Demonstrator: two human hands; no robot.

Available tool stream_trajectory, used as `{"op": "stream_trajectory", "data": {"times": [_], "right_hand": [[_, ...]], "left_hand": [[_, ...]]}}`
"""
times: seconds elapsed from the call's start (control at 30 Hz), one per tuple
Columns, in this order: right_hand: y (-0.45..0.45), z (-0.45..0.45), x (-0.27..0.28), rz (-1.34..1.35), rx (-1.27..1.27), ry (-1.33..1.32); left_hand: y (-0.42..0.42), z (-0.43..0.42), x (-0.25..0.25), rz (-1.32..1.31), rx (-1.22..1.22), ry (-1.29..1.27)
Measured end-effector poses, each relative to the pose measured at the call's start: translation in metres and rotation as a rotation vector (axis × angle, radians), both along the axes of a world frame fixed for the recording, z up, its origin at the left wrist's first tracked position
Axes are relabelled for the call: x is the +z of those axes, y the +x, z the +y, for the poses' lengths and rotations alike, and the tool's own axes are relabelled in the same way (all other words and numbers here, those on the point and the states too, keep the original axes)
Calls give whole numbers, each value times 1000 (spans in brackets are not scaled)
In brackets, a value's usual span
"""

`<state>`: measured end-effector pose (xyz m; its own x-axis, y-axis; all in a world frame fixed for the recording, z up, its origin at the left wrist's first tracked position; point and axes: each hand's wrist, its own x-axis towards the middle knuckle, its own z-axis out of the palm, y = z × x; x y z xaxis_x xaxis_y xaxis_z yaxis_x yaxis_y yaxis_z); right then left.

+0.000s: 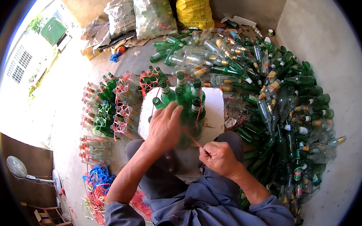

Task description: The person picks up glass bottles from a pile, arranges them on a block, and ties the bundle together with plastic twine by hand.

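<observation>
Several green glass bottles (181, 86) stand upright in a tight group on a white board (215, 108) in front of my knees. Red plastic twine (193, 140) runs around and between their necks. My left hand (164, 126) lies over the near side of the group, its fingers curled at the bottles; what they grip is hidden beneath them. To the right, closer to my body, my right hand (219, 156) is closed in a pinch on the twine, which stretches taut toward the bottles.
Bundles of twine-tied bottles (109, 106) stand on the left. A large heap of loose bottles (284, 112) curves around the right and back. Full sacks (152, 16) line the back wall. Blue twine (99, 176) and loose red twine (96, 203) lie lower left, near a fan (17, 167).
</observation>
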<state>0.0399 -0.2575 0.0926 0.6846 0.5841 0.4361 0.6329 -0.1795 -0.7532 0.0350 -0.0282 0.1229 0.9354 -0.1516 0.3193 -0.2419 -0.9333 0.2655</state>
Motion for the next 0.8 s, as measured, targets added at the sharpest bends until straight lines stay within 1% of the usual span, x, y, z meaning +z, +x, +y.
{"op": "stream_trajectory", "data": {"times": [0.1, 0.2, 0.27, 0.3, 0.33, 0.43, 0.53, 0.67, 0.77, 0.8], "right_hand": [[4, -1, 4, -79, 17, 7], [18, -2, 24, -316, 39, -42], [28, -2, 41, -400, 26, -89], [33, 0, 46, -443, 18, -112], [38, 7, 47, -506, -43, -71], [56, 16, 49, -565, -101, -73], [76, 27, 49, -536, -155, -64], [95, 44, 23, -414, -264, -78], [97, 44, 3, -379, -347, -23], [96, 42, -6, -275, -355, -35]], "left_hand": [[0, 0, -1, -5, 2, -9], [0, 0, -6, -20, 9, -10], [1, 1, -7, -22, 9, -7], [1, 0, -8, -26, 15, -9], [1, 0, -9, -31, 22, -9], [1, 0, -10, -34, 31, -21], [2, 1, -11, -38, 26, -29], [2, -2, -9, -46, 31, -31], [2, -4, -6, -44, 22, -71], [2, -5, -5, -49, 24, -63]]}}
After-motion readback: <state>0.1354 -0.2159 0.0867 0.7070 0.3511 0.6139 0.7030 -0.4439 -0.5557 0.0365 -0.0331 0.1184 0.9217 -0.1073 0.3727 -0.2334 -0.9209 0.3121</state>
